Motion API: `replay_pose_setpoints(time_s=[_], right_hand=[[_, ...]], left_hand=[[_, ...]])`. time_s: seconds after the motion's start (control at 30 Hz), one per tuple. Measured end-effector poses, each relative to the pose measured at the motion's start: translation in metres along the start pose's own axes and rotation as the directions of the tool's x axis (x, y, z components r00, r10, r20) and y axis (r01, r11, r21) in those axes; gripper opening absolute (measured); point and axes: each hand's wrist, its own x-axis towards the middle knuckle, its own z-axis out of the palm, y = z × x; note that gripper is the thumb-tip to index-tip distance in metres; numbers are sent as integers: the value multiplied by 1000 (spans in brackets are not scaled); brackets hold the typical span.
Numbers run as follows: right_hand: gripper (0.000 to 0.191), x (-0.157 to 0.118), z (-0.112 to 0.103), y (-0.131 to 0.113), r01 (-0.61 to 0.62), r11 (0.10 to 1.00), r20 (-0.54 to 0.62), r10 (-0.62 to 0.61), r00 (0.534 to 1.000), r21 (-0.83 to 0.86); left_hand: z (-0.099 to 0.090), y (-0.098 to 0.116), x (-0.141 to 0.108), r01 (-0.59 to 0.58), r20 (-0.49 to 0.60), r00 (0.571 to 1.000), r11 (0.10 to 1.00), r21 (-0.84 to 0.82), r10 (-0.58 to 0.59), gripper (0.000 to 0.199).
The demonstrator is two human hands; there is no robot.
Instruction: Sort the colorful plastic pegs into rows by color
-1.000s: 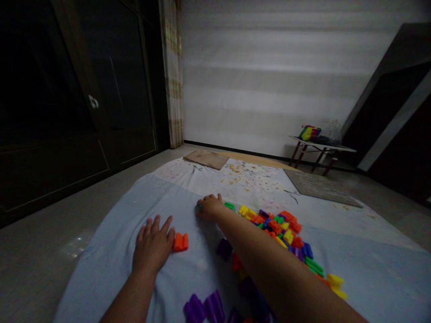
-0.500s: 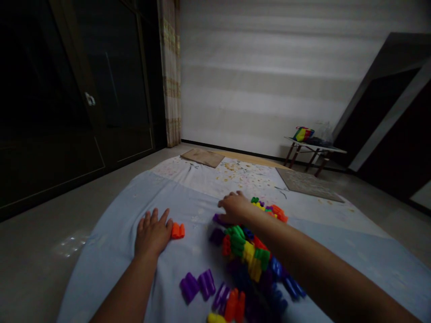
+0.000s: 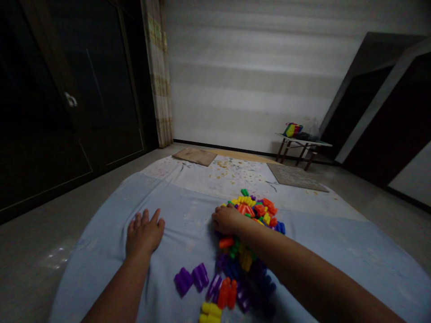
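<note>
Blocks (image 3: 251, 215) lie heaped on the pale blue sheet (image 3: 336, 251), the pile stretching away from the person; the right hand (image 3: 226, 220) rests loosely curled on its left edge, holding nothing I can make out; the left hand (image 3: 144, 233) lies flat and spread, well apart.

Blocks (image 3: 235, 264) partly hidden beneath the right forearm (image 3: 303, 278); yellow block (image 3: 209, 313) cut off by bottom edge.

Bare light-blue sheet (image 3: 111, 251) around left hand (image 3: 144, 234), open stretch between it and right hand (image 3: 227, 220). Block pile (image 3: 251, 215) crowds right hand's far side and forearm; purple blocks (image 3: 191, 279) sit near, toward the person. Right sheet area free.
</note>
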Motion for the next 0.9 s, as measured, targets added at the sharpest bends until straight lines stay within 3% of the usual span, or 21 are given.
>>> replay_pose_setpoints(time_s=[0.1, 0.17, 0.23, 0.4, 0.47, 0.53, 0.63, 0.73, 0.9], right_hand=[[24, -33, -4, 25, -105, 994, 34, 106, 994, -33], [23, -50, -10, 22, -138, 990, -4, 138, 990, -35], [26, -60, -17, 0, -90, 996, -98, 91, 991, 8], [41, -62, -14, -90, 292, 941, -250, -246, 937, 171], [37, -60, -3, -115, 352, 925, -263, -307, 914, 142], [32, -62, 9, -124, 365, 927, -268, -331, 905, 89], [29, -73, 20, -110, 336, 941, -301, -313, 901, 28], [31, -92, 20, -77, 262, 965, -295, -248, 923, 9], [26, -118, 3, -15, 73, 996, -290, -56, 955, 47]], left_hand=[[-1, 0, 0, -2, 9, 1000, 1000, -9, 2, 54], [-3, -2, 1, -6, 27, 1000, 1000, -16, 7, 55], [-8, -2, 4, -7, 71, 997, 999, -32, 9, 55], [-29, 20, 3, 20, 168, 986, 998, -67, -9, 54], [-32, 38, -7, -44, 144, 988, 996, -84, 55, 54], [-28, 54, -22, -116, 115, 985, 988, -105, 128, 55], [-17, 66, -44, -192, 35, 980, 977, -97, 196, 57], [-8, 64, -53, -224, -61, 973, 972, -64, 221, 56], [-6, 51, -49, -218, -43, 976, 973, -71, 215, 55]])
